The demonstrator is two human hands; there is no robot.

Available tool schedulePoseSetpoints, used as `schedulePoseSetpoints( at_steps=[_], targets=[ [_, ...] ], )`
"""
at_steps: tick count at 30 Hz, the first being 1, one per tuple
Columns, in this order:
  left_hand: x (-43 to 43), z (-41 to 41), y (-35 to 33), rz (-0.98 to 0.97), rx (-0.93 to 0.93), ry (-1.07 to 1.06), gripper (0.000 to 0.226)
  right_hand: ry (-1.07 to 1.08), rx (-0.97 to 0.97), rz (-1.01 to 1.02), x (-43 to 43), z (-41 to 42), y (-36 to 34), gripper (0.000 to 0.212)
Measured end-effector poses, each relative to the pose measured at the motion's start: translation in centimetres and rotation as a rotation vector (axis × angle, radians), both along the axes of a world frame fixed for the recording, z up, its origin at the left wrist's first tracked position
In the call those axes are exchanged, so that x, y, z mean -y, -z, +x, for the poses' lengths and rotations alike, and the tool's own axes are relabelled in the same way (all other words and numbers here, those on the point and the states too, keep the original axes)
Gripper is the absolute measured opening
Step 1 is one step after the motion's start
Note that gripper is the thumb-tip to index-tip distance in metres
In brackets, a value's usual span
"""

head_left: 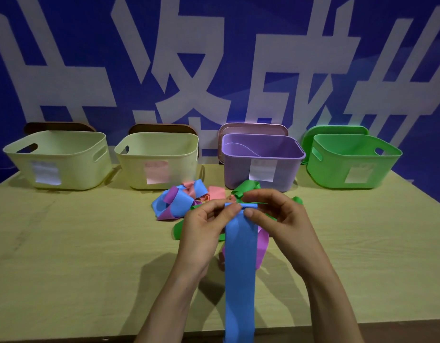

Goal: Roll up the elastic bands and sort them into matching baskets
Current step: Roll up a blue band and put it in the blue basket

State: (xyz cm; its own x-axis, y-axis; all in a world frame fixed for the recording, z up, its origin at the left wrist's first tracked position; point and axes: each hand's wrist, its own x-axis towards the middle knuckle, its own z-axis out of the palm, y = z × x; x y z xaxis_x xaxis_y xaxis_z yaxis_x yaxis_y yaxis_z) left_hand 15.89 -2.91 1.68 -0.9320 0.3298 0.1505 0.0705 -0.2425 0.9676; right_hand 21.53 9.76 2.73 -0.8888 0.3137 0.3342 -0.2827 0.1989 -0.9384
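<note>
A long blue elastic band (240,268) runs from the table's near edge up to my hands, its far end curled into a small roll. My left hand (204,226) pinches the left side of that roll and my right hand (280,219) pinches the right side. Behind my hands lies a tangled pile of bands (184,199) in blue, purple, pink and green. A purple band (262,243) and green bands lie under my hands. At the back stand two cream baskets (58,159) (157,159), a purple basket (261,162) and a green basket (350,159).
Each basket carries a paper label on its front. Lids lean behind the baskets against a blue wall with large white characters. The wooden table (77,256) stretches wide on both sides of my arms, and its near edge runs along the bottom.
</note>
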Motion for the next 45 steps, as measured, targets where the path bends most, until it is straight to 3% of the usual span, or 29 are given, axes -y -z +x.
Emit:
schedulePoseSetpoints(
  at_steps=[4, 21, 30, 34, 45],
  targets=[
    [0.0, -0.1, 0.4, -0.032, -0.037, 0.008, 0.013, 0.009, 0.047, -0.018, -0.1, 0.0, 0.1, 0.009],
    [0.9, -0.9, 0.7, -0.080, 0.041, 0.181, 0.019, 0.055, 0.017, -0.012, -0.6, 0.3, -0.1, 0.019],
    [0.9, -0.8, 0.7, -0.076, 0.012, 0.167, 0.017, 0.059, -0.001, 0.021, -0.6, 0.3, -0.2, 0.028],
    [0.5, -0.6, 0.7, -0.044, 0.014, 0.120, 0.009, 0.053, -0.007, 0.023, -0.5, 0.4, -0.1, 0.024],
    [0.2, -0.7, 1.2, -0.049, -0.019, 0.034, 0.017, 0.006, 0.066, 0.011, -0.3, 0.4, 0.5, 0.013]
  ],
)
